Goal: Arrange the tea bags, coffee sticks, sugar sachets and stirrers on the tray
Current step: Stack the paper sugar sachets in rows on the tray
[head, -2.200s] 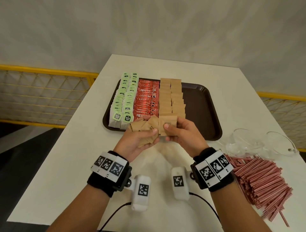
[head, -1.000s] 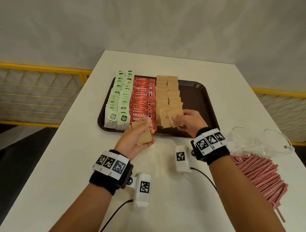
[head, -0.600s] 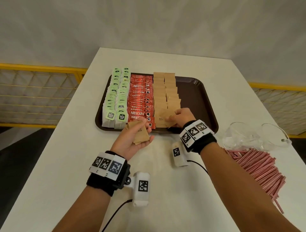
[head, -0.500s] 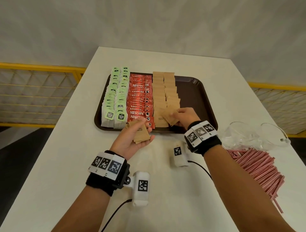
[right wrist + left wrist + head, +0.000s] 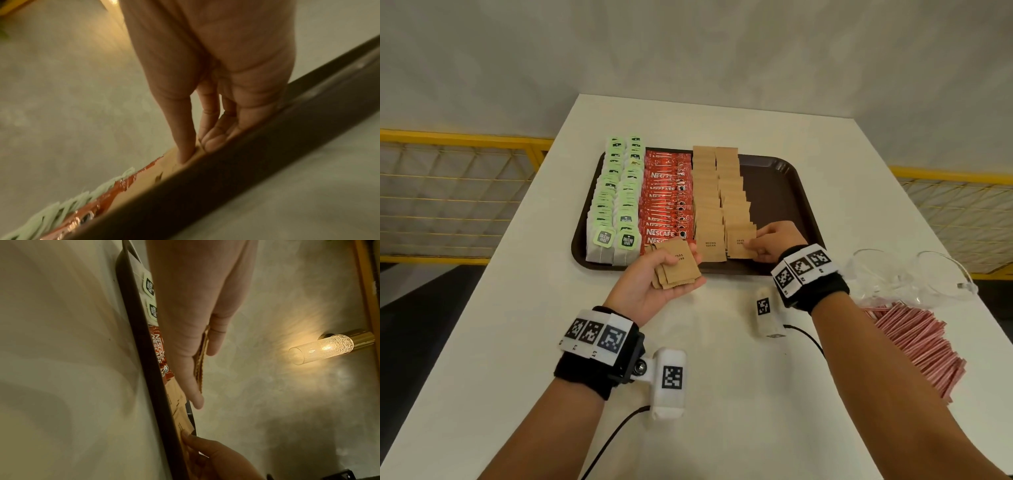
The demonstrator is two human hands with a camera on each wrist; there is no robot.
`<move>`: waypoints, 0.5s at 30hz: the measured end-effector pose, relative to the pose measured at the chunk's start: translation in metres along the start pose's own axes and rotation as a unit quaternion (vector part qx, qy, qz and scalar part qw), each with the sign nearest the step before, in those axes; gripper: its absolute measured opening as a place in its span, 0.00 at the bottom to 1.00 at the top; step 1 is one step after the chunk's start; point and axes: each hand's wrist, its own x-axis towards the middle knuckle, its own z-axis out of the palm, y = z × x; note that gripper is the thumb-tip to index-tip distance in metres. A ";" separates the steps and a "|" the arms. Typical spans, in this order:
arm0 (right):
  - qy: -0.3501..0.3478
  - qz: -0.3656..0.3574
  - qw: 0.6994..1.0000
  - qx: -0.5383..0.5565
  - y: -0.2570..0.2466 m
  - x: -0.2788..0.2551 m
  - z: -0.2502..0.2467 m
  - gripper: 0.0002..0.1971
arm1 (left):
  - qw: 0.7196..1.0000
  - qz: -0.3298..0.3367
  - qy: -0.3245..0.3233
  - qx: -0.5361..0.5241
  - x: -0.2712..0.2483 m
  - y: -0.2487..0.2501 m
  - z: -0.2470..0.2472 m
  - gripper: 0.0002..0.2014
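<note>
Pressing one sugar sachet [image 5: 740, 247] flat at centre frame, the right hand [image 5: 774, 241] should overlap it evenly; left hand [image 5: 654, 284] grips spares [image 5: 677, 267].

Free room, my view: bare tray floor [image 5: 774, 192] lies just beyond and right of my right hand [image 5: 774, 241]. Sugar rows [image 5: 719, 192] block its left. Clear cups [image 5: 907, 277] and stirrer pile [image 5: 917, 349] crowd near-right of the wrist. Open tabletop [image 5: 722, 359] between both forearms; left hand [image 5: 654, 284] hovers over tray's near rim.
</note>
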 end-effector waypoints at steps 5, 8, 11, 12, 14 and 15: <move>0.027 -0.024 0.995 -0.092 -0.005 -0.002 0.002 0.13 | 1.000 -0.007 0.000 0.011 0.001 0.001 0.000 0.20; 0.030 -0.026 0.995 -0.096 -0.005 0.000 0.003 0.14 | 1.000 -0.006 -0.001 0.025 0.001 0.000 -0.001 0.21; 0.032 -0.019 0.998 -0.042 -0.001 -0.001 0.000 0.09 | 1.000 -0.001 0.008 0.019 0.001 -0.001 -0.002 0.19; 0.032 -0.019 0.999 -0.023 0.000 -0.003 -0.002 0.08 | 1.000 0.000 0.012 0.017 0.001 -0.001 -0.002 0.18; 0.030 -0.033 0.999 0.001 0.002 -0.010 -0.008 0.06 | 1.000 0.004 0.017 0.021 0.001 -0.001 -0.002 0.16; 0.025 -0.045 0.999 0.014 0.001 -0.015 -0.010 0.06 | 0.999 0.008 0.018 0.026 0.001 -0.001 -0.002 0.16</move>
